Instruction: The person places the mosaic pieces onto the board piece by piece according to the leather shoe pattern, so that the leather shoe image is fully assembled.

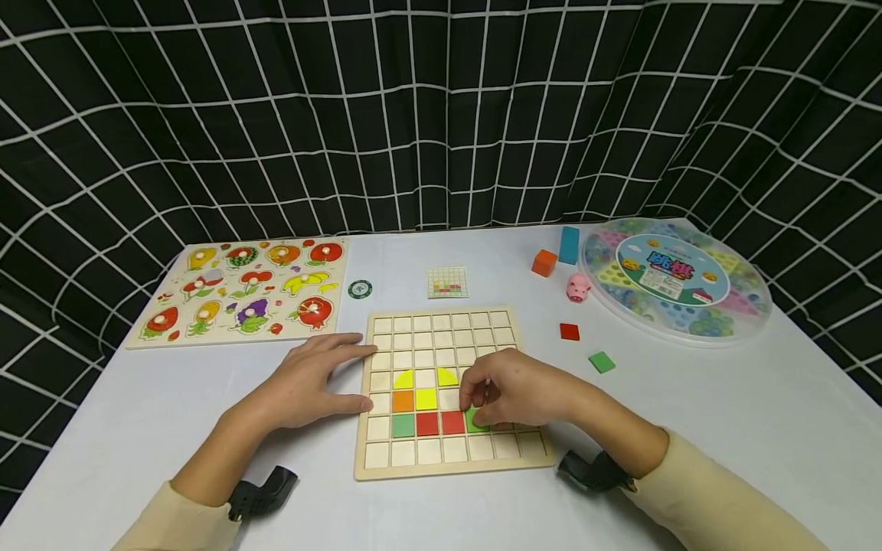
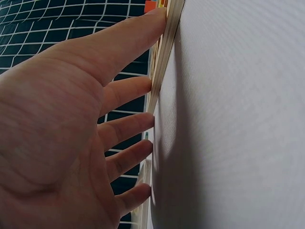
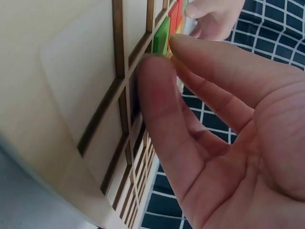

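Green tile (image 1: 475, 429), pinched by the right hand (image 1: 518, 389), sits at a cell beside a red tile (image 1: 452, 422); the left hand (image 1: 311, 386), fingers spread, touches the wooden board (image 1: 455, 469), probably steadying it.

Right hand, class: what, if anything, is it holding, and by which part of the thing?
The right hand has fingertips at the green tile; whether it grips an edge or only presses cannot be told.

The white bench (image 1: 441, 516) carries a grid board (image 1: 443, 337), fruit board (image 1: 187, 308), chip (image 1: 360, 289), card (image 1: 446, 282), orange cube (image 1: 544, 263), blue block (image 1: 569, 245), pig (image 1: 578, 288), red tile (image 1: 570, 332), green tile (image 1: 602, 362) and round case (image 1: 675, 279).
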Demonstrator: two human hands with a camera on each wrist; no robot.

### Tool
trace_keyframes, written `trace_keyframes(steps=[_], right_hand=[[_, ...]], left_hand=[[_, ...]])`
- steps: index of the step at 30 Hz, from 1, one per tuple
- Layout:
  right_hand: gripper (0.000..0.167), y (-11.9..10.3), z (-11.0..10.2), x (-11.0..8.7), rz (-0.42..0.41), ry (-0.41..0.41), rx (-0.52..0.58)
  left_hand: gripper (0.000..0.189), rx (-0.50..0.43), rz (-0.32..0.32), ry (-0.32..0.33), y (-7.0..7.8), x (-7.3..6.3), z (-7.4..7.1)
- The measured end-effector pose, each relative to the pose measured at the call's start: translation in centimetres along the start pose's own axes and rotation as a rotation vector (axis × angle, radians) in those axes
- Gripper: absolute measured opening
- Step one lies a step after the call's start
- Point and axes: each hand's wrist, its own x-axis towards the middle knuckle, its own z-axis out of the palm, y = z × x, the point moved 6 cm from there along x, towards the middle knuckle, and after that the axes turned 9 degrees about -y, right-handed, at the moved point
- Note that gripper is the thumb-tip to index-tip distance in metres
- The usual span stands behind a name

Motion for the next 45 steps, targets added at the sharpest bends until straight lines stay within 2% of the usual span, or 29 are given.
trace_keyframes(steps=[6,12,16,25,31,36,41,45], right_hand=[[0.017,0.1,-0.5,-1.0,-0.013,0.03,-0.001],[0.013,1.3,-1.7,-3.2,-0.011,0.068,0.062],[0.009,2.3,-2.4,-4.8,0.011,0.092,0.086],[0.014,4.7,-3.8,-8.4,0.075,0.136,0.086],[0.016,6.4,-4.0,-10.5,0.141,0.153,0.037],[0.023,7.9,-4.2,-11.7,0.236,0.178,-0.03],[0.024,9.0,-3.9,-12.0,0.368,0.15,-0.09],[0.025,9.1,-3.6,-11.9,0.401,0.138,-0.132]], left_hand=[[0.074,-0.002,0.0,0.0,0.0,0.1,0.1],[0.075,0.0,-0.007,-0.004,0.1,0.1,0.1],[0.075,0.002,-0.018,-0.006,-0.1,0.2,0.1],[0.075,0.005,-0.023,-0.005,-0.2,0.1,0.2],[0.075,0.004,-0.021,-0.013,-0.1,0.2,0.1],[0.075,0.001,-0.02,-0.008,-0.2,0.1,0.0],[0.076,-0.005,-0.017,-0.01,-0.2,0.1,0.0],[0.076,-0.008,-0.013,-0.01,-0.1,0.0,0.1]])
